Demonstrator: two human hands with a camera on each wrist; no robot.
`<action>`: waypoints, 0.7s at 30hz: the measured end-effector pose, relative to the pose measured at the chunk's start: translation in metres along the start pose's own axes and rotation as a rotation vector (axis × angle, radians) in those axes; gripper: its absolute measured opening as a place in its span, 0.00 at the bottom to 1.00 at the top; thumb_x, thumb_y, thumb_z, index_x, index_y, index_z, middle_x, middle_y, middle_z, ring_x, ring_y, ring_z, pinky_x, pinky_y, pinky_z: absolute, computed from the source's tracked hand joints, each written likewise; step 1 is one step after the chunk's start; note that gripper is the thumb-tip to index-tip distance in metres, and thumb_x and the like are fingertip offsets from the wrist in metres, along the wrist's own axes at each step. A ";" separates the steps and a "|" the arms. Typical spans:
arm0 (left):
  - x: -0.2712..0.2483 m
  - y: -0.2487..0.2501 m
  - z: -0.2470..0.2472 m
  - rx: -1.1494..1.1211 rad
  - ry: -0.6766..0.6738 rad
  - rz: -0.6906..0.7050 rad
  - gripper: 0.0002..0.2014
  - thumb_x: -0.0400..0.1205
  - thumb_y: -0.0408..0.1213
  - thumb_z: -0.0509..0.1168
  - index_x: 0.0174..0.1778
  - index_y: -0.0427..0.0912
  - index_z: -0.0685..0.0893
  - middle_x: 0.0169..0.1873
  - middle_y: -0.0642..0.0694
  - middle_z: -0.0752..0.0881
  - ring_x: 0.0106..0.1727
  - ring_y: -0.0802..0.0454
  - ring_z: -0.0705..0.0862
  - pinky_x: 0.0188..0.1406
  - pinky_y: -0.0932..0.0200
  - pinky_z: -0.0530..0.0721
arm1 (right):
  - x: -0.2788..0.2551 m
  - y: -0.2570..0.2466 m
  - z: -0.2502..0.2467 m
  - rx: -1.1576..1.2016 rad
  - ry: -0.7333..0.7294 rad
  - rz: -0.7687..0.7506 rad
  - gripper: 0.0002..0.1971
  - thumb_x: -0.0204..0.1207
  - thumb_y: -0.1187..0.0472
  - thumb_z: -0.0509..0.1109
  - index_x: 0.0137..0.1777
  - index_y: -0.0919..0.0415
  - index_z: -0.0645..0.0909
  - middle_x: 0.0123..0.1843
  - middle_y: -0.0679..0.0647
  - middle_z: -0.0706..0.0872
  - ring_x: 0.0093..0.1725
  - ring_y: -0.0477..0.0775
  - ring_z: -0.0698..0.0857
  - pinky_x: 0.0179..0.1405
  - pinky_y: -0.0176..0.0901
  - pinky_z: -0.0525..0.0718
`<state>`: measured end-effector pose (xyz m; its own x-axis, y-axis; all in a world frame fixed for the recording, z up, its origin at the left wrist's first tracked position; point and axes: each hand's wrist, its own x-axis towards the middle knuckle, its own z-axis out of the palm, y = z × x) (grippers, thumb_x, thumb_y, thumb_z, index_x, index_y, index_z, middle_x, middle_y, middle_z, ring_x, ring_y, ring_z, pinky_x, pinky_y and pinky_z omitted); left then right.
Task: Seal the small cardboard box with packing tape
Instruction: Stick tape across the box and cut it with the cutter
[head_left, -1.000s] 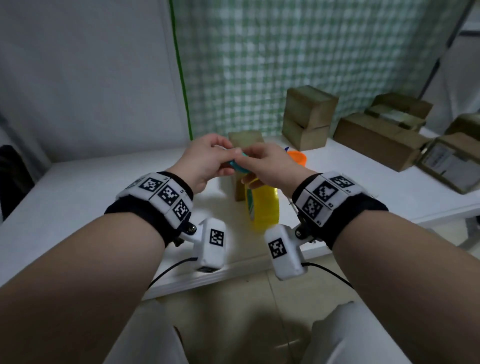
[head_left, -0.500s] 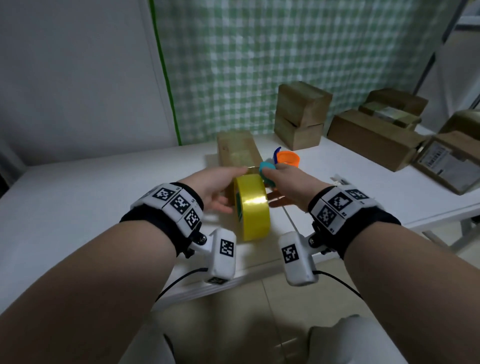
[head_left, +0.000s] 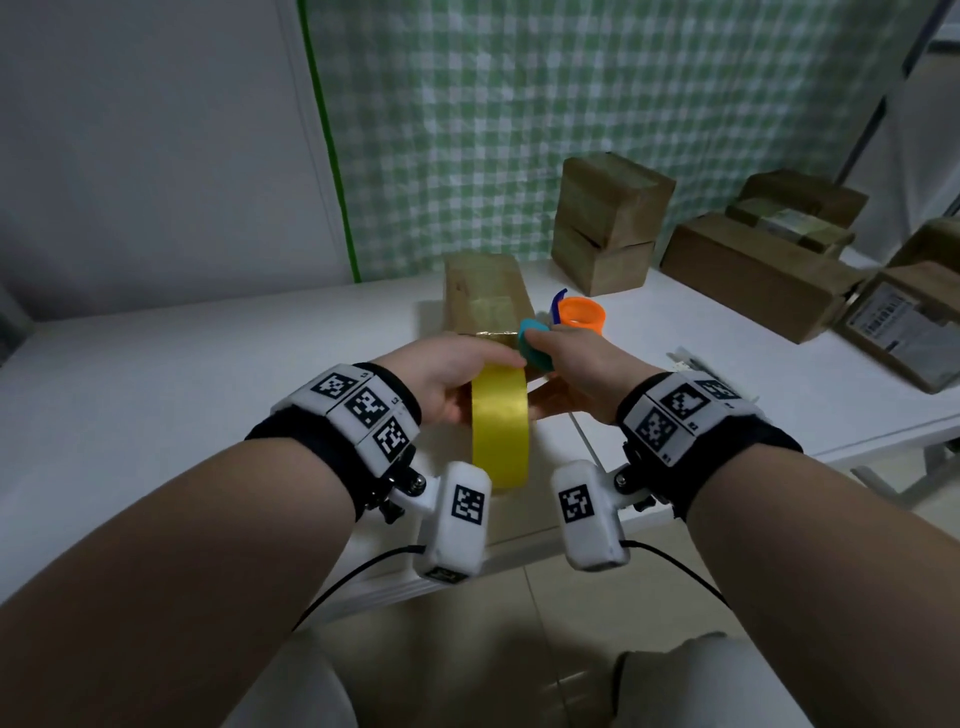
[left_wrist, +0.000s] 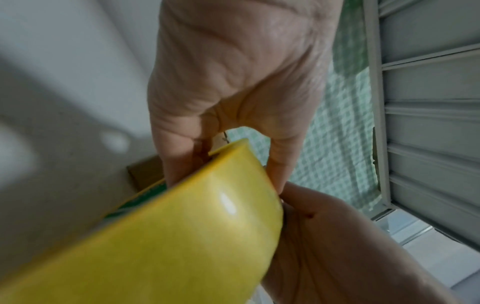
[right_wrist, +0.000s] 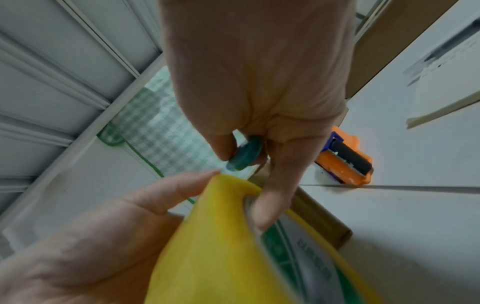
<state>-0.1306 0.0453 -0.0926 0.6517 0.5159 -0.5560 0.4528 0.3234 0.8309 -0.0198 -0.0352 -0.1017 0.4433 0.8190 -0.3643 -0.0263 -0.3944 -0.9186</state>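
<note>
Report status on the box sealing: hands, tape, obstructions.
Left hand and right hand both grip yellow tape roll; right also holds teal cutter. Small cardboard box on table, strip reaching its near edge. Orange dispenser beside box, clear.

The table (head_left: 156, 395) lies bare along its whole left side, from front edge to back edge, and a hand can pass there freely. At mid-table the small box (head_left: 483, 296) blocks the way, with the tape roll (head_left: 500, 426) held upright between both hands just in front of it, over the front edge. Just right of the box an orange dispenser (head_left: 582, 314) narrows the gap. A stack of two boxes (head_left: 608, 228) stands at the back edge, and more boxes (head_left: 753, 270) crowd the back right corner. A bare strip runs along the front right edge.
</note>
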 end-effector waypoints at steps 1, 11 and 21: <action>-0.003 0.000 -0.002 0.030 -0.005 0.000 0.16 0.80 0.33 0.66 0.64 0.39 0.80 0.47 0.40 0.89 0.42 0.44 0.88 0.45 0.49 0.88 | -0.002 0.000 0.000 0.012 -0.010 0.009 0.15 0.85 0.56 0.56 0.61 0.67 0.71 0.43 0.65 0.82 0.26 0.59 0.85 0.28 0.45 0.89; -0.028 0.000 -0.048 0.352 0.067 -0.092 0.32 0.60 0.38 0.71 0.64 0.42 0.81 0.59 0.31 0.86 0.53 0.32 0.86 0.60 0.35 0.81 | -0.004 -0.017 0.006 -0.256 0.373 -0.361 0.11 0.79 0.53 0.62 0.36 0.54 0.71 0.39 0.58 0.82 0.29 0.52 0.75 0.26 0.39 0.74; -0.030 -0.003 -0.055 0.482 0.171 -0.050 0.24 0.73 0.50 0.71 0.62 0.40 0.83 0.54 0.35 0.89 0.55 0.35 0.88 0.61 0.38 0.84 | 0.011 -0.011 0.030 -0.820 0.216 -0.503 0.25 0.79 0.71 0.56 0.71 0.49 0.79 0.65 0.60 0.83 0.64 0.60 0.81 0.56 0.39 0.76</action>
<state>-0.1852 0.0727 -0.0774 0.5318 0.6443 -0.5496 0.7363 -0.0310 0.6760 -0.0414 -0.0099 -0.1002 0.3891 0.9088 0.1508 0.8034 -0.2547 -0.5382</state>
